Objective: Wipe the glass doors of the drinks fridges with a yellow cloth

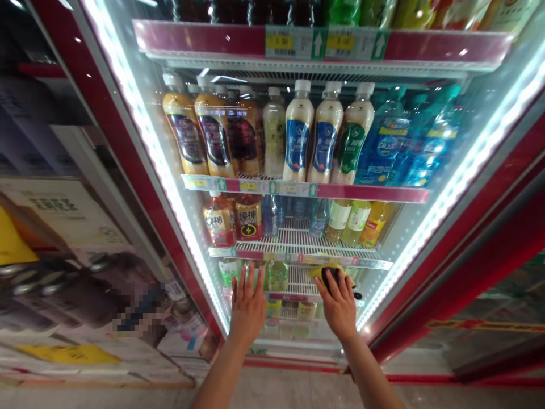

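My right hand (pixel 339 301) lies over a yellow-and-black hand-held pad (pixel 326 276), its fingers on the black part. A small dark piece sticks out at the pad's right end. The pad is in front of the lower shelves of a lit drinks fridge, seemingly against its glass door (pixel 293 227). My left hand (pixel 248 301) is open with nothing in it, fingers stretched upward, level with the pad. Whether its fingertips touch the glass I cannot tell. Behind the door, bottles (pixel 298 133) stand in rows.
Bright light strips (pixel 162 170) run down both sides of the fridge, inside a red frame (pixel 140 199). To the left stands a rack with dark cans or bottles (pixel 76 295) and boxes. Another red-framed unit (pixel 468 272) is on the right. Tiled floor (pixel 293 389) shows below.
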`<state>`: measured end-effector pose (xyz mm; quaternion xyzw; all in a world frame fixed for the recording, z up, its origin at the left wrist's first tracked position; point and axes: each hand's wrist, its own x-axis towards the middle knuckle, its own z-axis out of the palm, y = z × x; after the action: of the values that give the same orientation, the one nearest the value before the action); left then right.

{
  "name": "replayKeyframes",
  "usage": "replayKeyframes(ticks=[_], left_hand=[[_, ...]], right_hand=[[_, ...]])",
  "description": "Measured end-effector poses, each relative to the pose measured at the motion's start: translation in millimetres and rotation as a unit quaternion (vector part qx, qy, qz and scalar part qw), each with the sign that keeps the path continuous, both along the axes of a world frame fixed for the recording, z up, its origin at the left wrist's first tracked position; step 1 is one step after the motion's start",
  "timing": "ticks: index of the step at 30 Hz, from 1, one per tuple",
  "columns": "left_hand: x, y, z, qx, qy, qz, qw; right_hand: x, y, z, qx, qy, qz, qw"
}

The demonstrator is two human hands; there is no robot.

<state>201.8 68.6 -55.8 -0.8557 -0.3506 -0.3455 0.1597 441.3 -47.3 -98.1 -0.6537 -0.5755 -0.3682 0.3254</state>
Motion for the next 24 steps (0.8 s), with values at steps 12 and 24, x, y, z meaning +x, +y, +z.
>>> replayKeyframes(ticks=[12, 24], left_hand=[[-26.0, 19.8, 0.8, -0.022, 0.012, -0.034, 0.999], [-57.4, 46.3, 3.6, -0.018, 0.006, -0.051, 0.999]], right_hand=[[-75.3, 46.5, 0.0, -0.032, -0.016, 0.010, 0.999], [-115.7, 88.3, 20.0, 0.024, 0.027, -0.033, 0.999]])
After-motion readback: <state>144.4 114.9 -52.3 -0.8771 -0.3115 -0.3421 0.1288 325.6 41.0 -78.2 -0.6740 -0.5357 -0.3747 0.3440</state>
